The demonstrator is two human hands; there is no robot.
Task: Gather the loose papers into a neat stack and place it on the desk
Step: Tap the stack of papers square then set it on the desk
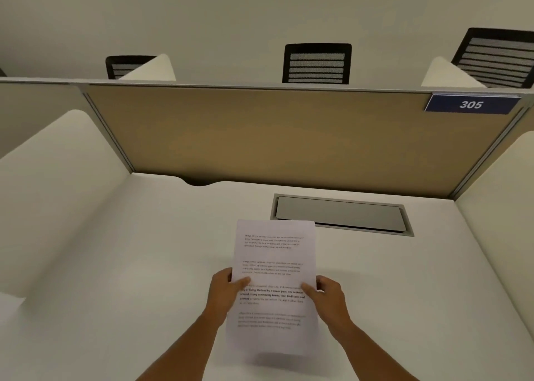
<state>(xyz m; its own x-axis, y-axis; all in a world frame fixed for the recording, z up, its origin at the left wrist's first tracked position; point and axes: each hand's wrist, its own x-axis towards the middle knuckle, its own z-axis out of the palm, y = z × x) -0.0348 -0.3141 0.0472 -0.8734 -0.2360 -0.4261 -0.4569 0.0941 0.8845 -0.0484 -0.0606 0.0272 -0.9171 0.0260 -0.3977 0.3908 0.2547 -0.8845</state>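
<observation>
White printed paper stack (274,268) pinched at both side edges, left hand (224,292) and right hand (328,295), thumbs on top, above white desk (144,265).

Tan partition (260,137), three mesh chairs (317,64) behind.

The papers (274,265) form one squared white stack, its top sheet printed with four short blocks of dark text, the third partly bold. The stack is lifted above the white worktop (144,250), casting a shadow below its near edge, its far edge tilted away from the person.
</observation>
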